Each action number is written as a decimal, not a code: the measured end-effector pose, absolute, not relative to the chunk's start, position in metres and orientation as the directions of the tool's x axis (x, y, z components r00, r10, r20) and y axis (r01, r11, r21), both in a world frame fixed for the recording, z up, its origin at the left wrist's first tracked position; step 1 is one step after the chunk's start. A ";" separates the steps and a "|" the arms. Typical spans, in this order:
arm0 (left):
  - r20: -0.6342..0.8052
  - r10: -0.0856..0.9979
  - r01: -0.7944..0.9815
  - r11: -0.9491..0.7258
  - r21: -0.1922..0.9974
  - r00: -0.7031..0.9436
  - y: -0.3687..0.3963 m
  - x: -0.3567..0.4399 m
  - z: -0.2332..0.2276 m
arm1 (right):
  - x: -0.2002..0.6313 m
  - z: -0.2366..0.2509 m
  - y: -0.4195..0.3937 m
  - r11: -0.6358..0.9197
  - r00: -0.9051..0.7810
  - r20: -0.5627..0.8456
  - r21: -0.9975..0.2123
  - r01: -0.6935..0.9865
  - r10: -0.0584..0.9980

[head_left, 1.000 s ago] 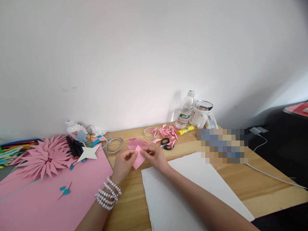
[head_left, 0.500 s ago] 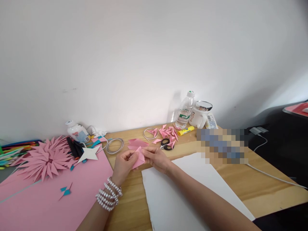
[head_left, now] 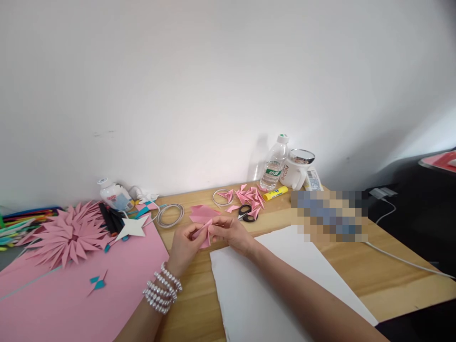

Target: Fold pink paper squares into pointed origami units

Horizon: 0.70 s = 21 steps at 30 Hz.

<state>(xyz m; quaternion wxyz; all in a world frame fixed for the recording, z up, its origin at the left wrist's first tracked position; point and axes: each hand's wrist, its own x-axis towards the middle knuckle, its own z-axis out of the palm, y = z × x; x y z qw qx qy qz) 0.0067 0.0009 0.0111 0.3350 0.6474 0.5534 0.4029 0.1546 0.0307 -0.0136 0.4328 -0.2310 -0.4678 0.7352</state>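
Observation:
Between both hands is a small folded piece of pink paper [head_left: 205, 241], held above the wooden table. My left hand [head_left: 185, 242], with pearl bracelets at the wrist, pinches its left side between thumb and fingers. My right hand [head_left: 231, 233] pinches the upper right edge. Fingers cover much of the paper, so its full shape is hidden. Just behind the hands lie loose pink paper sheets [head_left: 202, 212]. Black-handled scissors [head_left: 245, 213] and a pile of folded pink pieces [head_left: 250, 195] rest to the right of them.
White paper [head_left: 263, 285] lies under my right forearm. Pink board [head_left: 117, 294] at left carries a spiky pink paper flower [head_left: 73, 235] and a white paper star [head_left: 132, 228]. Along the wall stand a water bottle [head_left: 273, 166], a mug [head_left: 295, 173] and a yellow glue stick [head_left: 276, 193].
The pink paper has turned and folded narrower between my fingers, showing less of its flat face. My right fingers have closed in toward my left thumb.

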 end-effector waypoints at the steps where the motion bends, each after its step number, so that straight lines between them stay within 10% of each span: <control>1: 0.156 0.985 0.461 -0.172 0.870 0.073 0.001 0.007 0.011 | 0.155 -0.013 0.031 -0.162 -0.514 0.079 -0.899 -0.407 0.854; 14: -0.172 0.968 0.039 0.167 0.985 0.186 0.003 0.003 0.017 | 0.161 -0.011 0.034 -0.188 -0.584 0.115 -0.882 -0.432 0.804; 21: -0.188 0.968 0.100 0.173 0.980 0.164 0.003 0.003 0.016 | 0.163 -0.012 0.035 -0.226 -0.603 0.088 -0.877 -0.425 0.793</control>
